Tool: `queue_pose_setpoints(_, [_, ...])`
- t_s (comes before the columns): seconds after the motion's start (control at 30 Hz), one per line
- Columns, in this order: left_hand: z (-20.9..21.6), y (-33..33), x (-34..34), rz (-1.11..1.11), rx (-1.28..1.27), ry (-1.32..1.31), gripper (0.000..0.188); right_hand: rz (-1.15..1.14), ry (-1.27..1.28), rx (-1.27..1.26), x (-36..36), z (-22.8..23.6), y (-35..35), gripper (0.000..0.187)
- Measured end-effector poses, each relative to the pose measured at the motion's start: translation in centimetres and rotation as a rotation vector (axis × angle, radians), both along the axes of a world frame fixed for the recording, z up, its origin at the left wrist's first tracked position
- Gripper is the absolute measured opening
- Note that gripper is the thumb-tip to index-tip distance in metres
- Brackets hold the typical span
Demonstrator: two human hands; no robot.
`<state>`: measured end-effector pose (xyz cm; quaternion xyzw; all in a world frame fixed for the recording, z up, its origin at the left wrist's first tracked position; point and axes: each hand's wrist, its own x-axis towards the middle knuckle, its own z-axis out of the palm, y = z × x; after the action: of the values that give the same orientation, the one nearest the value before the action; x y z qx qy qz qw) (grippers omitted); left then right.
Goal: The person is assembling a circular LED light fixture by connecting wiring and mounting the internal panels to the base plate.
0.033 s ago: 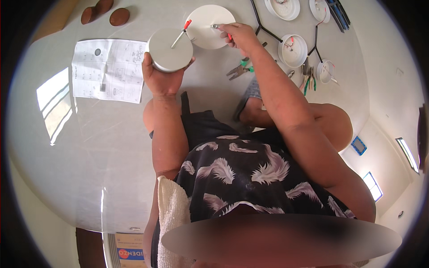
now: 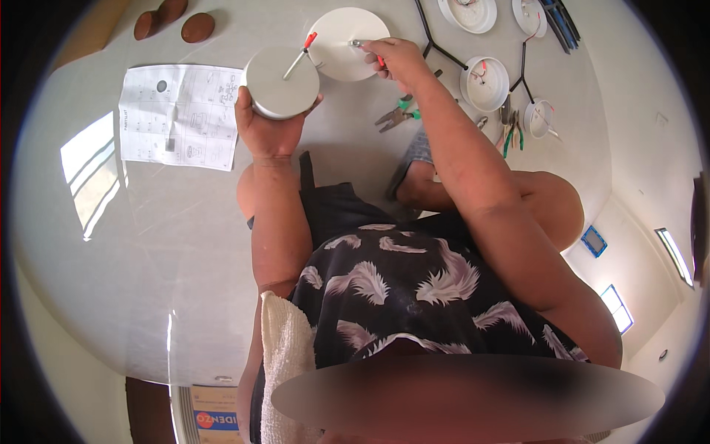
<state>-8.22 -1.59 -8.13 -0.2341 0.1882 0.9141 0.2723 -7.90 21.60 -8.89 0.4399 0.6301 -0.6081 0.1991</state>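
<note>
My left hand [image 2: 275,135] is wrapped round a white round drum-shaped housing [image 2: 279,85], its flat face turned up. From that face sticks a pale cable [image 2: 297,63] with a red end. Just beyond and to the right, a flat white disc [image 2: 336,63] lies on the floor. Over its middle, the fingers of my right hand [image 2: 399,63] are closed at a small shiny metal piece [image 2: 356,44]. A bit of red shows under those fingers; what it belongs to is partly hidden.
Green-handled pliers [image 2: 398,117] lie below my right forearm. To the right are several white round cups with wires [image 2: 484,83], joined by black rods [image 2: 447,55], and more pliers [image 2: 512,137]. A printed sheet [image 2: 177,118] lies at left, with brown round pieces [image 2: 198,28] beyond.
</note>
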Motion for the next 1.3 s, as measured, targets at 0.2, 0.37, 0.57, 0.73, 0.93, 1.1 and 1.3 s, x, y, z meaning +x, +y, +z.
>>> queue_pose_setpoints(0.2, [-0.2, 0.0, 0.0, -0.002, 0.011, 0.003, 0.062, 0.016, -0.010, -0.009, 0.4, -0.6, 0.3, 0.026])
queue_pose_setpoints(0.37, [-0.1, -0.1, 0.1, 0.002, -0.008, -0.026, 0.063, 0.002, -0.036, -0.064, 0.2, 0.1, 0.0, 0.025])
queue_pose_setpoints(0.57, [0.3, 0.1, 0.0, -0.004, -0.028, -0.038, 0.063, 0.039, -0.011, -0.067, 0.4, 0.0, 0.5, 0.026])
queue_pose_setpoints(0.73, [0.2, -0.1, 0.0, 0.002, -0.025, -0.020, 0.062, 0.043, -0.024, -0.024, 0.3, -0.2, 0.3, 0.023])
queue_pose_setpoints(0.93, [0.0, 0.0, -0.1, -0.015, -0.070, 0.005, 0.063, 0.066, 0.035, 0.006, 0.3, -0.8, 0.1, 0.023])
queue_pose_setpoints(1.1, [0.1, -0.1, 0.0, -0.004, -0.085, -0.011, 0.063, 0.126, 0.105, 0.297, 0.1, -1.3, 0.3, 0.035])
queue_pose_setpoints(1.3, [0.5, -0.1, -0.2, 0.014, -0.022, 0.016, 0.060, 0.134, 0.163, 0.672, 0.0, -3.1, 1.8, 0.054])
